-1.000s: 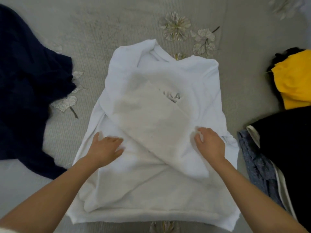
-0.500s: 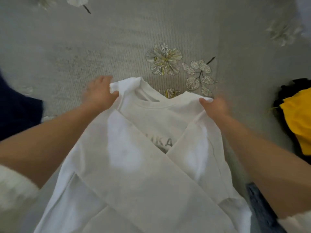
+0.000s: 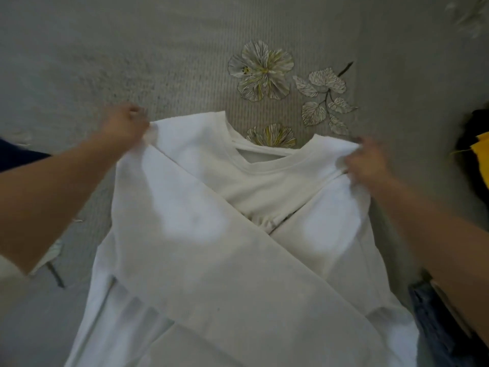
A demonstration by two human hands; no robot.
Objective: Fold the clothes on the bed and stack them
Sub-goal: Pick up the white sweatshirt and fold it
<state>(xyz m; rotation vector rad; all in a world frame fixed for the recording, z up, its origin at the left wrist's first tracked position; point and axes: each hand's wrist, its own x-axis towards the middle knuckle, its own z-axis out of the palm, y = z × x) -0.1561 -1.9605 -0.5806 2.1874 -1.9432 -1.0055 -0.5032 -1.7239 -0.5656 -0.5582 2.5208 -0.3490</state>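
The left hand point(image 3: 124, 123) is pinched shut on one shoulder corner of the white sweatshirt point(image 3: 225, 247), and the right hand point(image 3: 366, 162) is clamped on the other shoulder. Between the 2 hands runs the neckline; both sleeves lie crossed over the chest below them, on the grey bedspread point(image 3: 132, 49). Just outside the right hand sits a yellow garment point(image 3: 480, 160).

Two bare forearms enter from about seven and four o'clock. The left hand point(image 3: 124, 123) and right hand point(image 3: 366, 162) wear no rings, watches or gloves; no sleeve cuffs show on either arm.
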